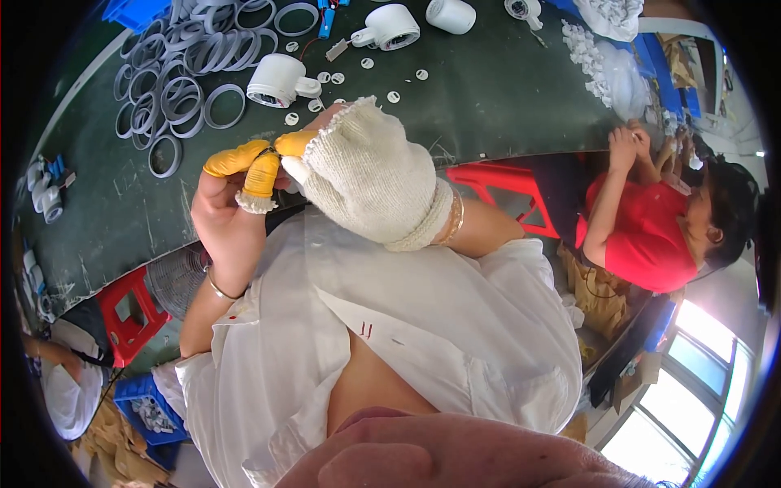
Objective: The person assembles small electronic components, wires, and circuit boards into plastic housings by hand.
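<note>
My left hand (232,199) wears yellow finger covers on thumb and forefinger. Its fingertips are pinched together over the table's near edge. My right hand (370,175), in a cream knitted glove with a yellow cover on a fingertip, meets it there, its fingers also closed. A small dark piece (268,151) shows between the two pinches, too small to name. Just beyond my hands, a white cylindrical housing (275,81) with a side stub lies on the table, small white discs (324,77) around it.
Grey rings (165,156) are heaped at the far left of the dark green table (488,106). More white housings (390,28) lie at the back. At right, a person in red (651,220) works at the table. Red stools (134,313) stand below it.
</note>
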Motion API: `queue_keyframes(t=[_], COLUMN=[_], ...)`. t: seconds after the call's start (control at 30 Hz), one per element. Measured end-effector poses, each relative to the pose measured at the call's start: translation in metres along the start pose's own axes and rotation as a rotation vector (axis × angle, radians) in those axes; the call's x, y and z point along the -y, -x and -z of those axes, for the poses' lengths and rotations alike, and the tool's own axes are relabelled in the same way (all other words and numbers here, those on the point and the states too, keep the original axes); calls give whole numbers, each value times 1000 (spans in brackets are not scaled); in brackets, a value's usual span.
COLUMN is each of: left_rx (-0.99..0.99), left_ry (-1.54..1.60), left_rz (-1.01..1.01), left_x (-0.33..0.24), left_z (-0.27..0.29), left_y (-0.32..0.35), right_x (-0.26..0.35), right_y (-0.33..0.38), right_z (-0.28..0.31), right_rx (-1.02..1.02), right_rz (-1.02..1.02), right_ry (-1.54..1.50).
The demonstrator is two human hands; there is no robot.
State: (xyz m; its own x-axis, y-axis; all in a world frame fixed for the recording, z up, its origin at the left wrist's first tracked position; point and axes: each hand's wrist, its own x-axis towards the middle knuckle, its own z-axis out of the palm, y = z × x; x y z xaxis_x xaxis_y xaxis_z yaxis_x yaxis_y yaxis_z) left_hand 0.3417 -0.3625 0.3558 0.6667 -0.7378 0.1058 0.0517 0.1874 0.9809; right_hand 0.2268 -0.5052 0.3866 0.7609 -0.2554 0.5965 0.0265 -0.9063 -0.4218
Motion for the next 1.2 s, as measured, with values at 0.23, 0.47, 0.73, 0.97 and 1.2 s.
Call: queue_keyframes(t=[0.23, 0.47, 0.73, 0.97, 1.2], left_rx=[-138, -272, -707, 200, 70], left_ry=[-105, -310, -1266, -41, 344], left_rz=[-91, -183, -256, 8, 307], left_x=[7, -25, -76, 17, 23], left_z=[-4, 61, 229, 59, 47], left_y=[8, -11, -44, -23, -33], right_x=[10, -41, -56, -12, -81], right_y=[5, -38, -68, -28, -80], right_z=[-10, -32, -22, -27, -25], right_rx=[-18, -18, 284, 56, 206], right_rz=[-80, 99, -191, -609, -172], right_ry=[-46, 13, 190, -718, 27])
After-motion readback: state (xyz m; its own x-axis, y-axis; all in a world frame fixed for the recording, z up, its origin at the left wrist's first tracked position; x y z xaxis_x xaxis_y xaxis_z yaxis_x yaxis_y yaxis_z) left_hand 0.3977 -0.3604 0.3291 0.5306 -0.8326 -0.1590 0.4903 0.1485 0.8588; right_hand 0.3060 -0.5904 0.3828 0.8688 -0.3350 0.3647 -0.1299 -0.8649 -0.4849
